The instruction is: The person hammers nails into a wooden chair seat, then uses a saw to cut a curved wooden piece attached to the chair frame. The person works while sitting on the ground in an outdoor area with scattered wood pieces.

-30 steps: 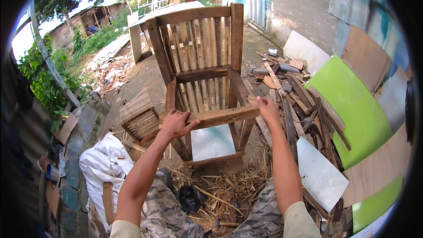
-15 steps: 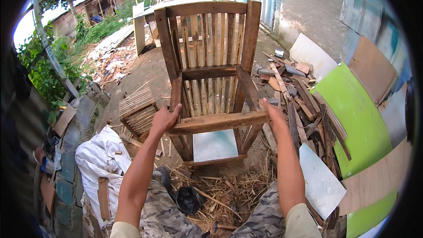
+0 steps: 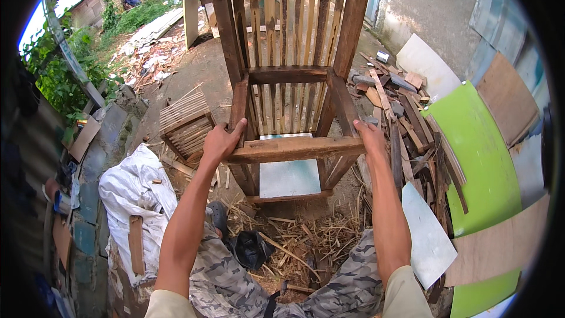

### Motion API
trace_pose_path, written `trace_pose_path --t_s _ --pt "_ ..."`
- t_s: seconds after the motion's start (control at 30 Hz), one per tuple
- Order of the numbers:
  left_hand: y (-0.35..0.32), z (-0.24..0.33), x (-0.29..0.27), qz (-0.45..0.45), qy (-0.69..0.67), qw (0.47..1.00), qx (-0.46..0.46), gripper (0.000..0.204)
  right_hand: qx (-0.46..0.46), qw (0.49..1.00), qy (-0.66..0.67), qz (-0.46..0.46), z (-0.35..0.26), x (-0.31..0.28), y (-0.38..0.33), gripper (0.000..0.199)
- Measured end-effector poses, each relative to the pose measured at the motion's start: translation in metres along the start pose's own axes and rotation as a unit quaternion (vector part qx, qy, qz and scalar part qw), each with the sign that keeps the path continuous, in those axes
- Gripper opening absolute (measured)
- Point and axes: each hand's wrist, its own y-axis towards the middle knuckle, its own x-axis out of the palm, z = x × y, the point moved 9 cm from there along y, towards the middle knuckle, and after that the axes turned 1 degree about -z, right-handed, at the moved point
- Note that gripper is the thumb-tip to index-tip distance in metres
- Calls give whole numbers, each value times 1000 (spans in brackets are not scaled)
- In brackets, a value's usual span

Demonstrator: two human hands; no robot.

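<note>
A brown wooden chair frame (image 3: 288,75) with a slatted back faces me, its seat opening without a panel. My left hand (image 3: 223,139) is closed around the left front corner of the seat frame, thumb on top. At the right front corner, my right hand (image 3: 371,139) grips the same frame, its fingers partly hidden behind the wood. Between both hands runs the thick front rail (image 3: 294,150). Through and below the seat frame shows a whitish flat panel (image 3: 288,178), just above the low bottom rail (image 3: 288,198).
A small slatted wooden piece (image 3: 187,122) lies left of the chair. Nearer is a white sack (image 3: 132,194). Scrap wood (image 3: 412,135) and a green board (image 3: 477,153) line the right side. Wood shavings (image 3: 306,241), a black bag (image 3: 250,249) and a hammer (image 3: 285,287) lie near my legs.
The chair's back has come nearer and appears larger and higher, the frame tilting toward me. More of the whitish panel shows through the seat. Both hands keep their hold; the view has shifted slightly.
</note>
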Motion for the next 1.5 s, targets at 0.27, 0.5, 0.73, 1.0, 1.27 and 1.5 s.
trace_pose_path --t_s 0.27,0.5,0.73,1.0,1.27,1.5 --pt "5 1 -2 -6 20 1000 -21 90 -1 997 -75 36 -3 -4 -3 65" --pt "-16 -16 -19 164 -253 954 3 70 -10 998 -37 41 10 -5 6 62" --pt "-59 -44 31 58 -410 909 -46 87 65 990 94 -87 39 -8 21 77" --pt "-48 -58 40 74 -411 908 -3 101 67 990 27 -119 44 4 -3 87" --pt "-44 -62 48 125 -443 888 9 85 5 997 15 -80 48 -9 -1 74" --pt "-24 -98 39 66 -495 866 31 80 -6 997 -64 -46 27 3 -57 70"
